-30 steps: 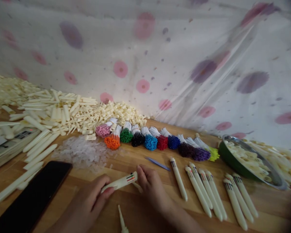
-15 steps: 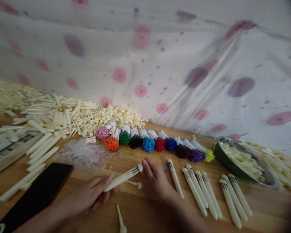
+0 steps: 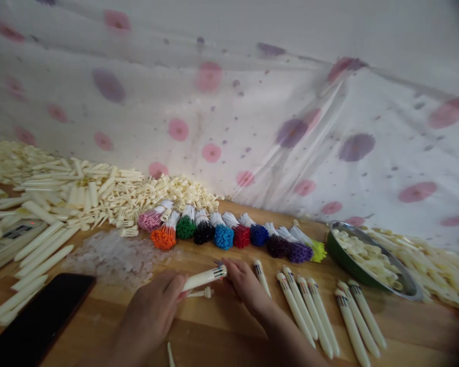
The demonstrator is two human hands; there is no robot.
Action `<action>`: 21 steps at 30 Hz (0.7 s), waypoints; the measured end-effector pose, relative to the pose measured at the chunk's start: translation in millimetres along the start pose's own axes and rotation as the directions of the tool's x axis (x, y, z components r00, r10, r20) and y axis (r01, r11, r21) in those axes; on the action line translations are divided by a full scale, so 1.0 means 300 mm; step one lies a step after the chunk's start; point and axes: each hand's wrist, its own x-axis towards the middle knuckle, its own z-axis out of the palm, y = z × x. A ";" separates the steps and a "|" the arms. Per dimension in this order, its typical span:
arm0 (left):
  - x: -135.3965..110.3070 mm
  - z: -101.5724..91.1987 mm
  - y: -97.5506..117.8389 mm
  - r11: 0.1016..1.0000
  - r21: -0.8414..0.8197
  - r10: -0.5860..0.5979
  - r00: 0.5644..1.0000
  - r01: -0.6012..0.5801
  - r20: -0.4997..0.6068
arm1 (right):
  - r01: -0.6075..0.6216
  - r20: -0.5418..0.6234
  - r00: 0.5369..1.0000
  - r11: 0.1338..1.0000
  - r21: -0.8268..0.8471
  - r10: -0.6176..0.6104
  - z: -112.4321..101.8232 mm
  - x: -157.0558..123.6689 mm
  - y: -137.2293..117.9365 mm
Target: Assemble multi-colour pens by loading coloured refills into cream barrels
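Note:
My left hand is closed round the barrel of a cream multicolour pen, which is tilted with its slotted end up to the right. Against that end are the closed fingertips of my right hand. A small bluish sliver shows beside these fingertips; I cannot make out what it is. Beneath the pen lies a loose cream stem-like part, and a similar narrow part pokes in at the bottom edge. Several similar pens lie in groups to the right of my right hand.
Bundles of coloured refills lie in a row behind my hands. A heap of clear plastic pieces, a black phone and cream tubes are left. A green-sided metal bowl of cream parts stands right, before a patterned plastic sheet.
The view has shifted, so the table sits lower and further left. My left hand has slid up the pen towards its slotted end. The bluish sliver now shows by my right fingertips.

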 end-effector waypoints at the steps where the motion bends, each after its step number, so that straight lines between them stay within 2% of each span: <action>1: 0.001 0.003 -0.001 0.999 0.046 0.004 1.000 -0.004 -0.008 | -0.024 0.023 0.999 0.999 0.027 0.023 -0.003 0.000 -0.008; 4: -0.003 0.030 0.002 0.996 0.024 -0.090 0.996 0.090 -0.002 | -0.037 0.047 0.998 0.994 0.102 0.033 -0.003 0.001 -0.033; 7: -0.018 0.076 0.018 0.933 -0.274 -0.234 0.972 0.234 0.035 | 0.047 -0.035 0.999 0.981 0.188 -0.041 0.004 0.002 -0.052; 9: -0.029 0.109 0.030 0.766 -0.537 -0.359 0.928 0.353 0.098 | 0.108 -0.094 0.992 0.960 0.258 -0.087 0.010 -0.001 -0.054; 11: -0.038 0.134 0.039 0.505 -0.728 -0.476 0.853 0.464 0.213 | 0.130 -0.103 0.989 0.939 0.320 -0.102 0.020 -0.010 -0.046; 13: -0.045 0.149 0.044 0.293 -0.804 -0.517 0.793 0.517 0.322 | 0.111 -0.055 0.994 0.921 0.375 -0.097 0.043 -0.022 -0.034; 14: -0.047 0.153 0.046 0.232 -0.819 -0.514 0.781 0.524 0.354 | 0.096 -0.022 0.995 0.910 0.404 -0.096 0.059 -0.028 -0.028; 15: -0.049 0.155 0.049 0.200 -0.828 -0.495 0.783 0.524 0.376 | 0.081 0.007 0.996 0.894 0.441 -0.093 0.079 -0.033 -0.024; 18: -0.049 0.153 0.061 0.179 -0.841 -0.424 0.812 0.510 0.402 | 0.008 0.046 0.998 0.812 0.583 -0.043 0.145 -0.044 -0.025; 21: -0.042 0.144 0.079 0.179 -0.831 -0.414 0.806 0.527 0.423 | -0.081 0.070 0.997 0.720 0.690 0.045 0.189 -0.048 -0.046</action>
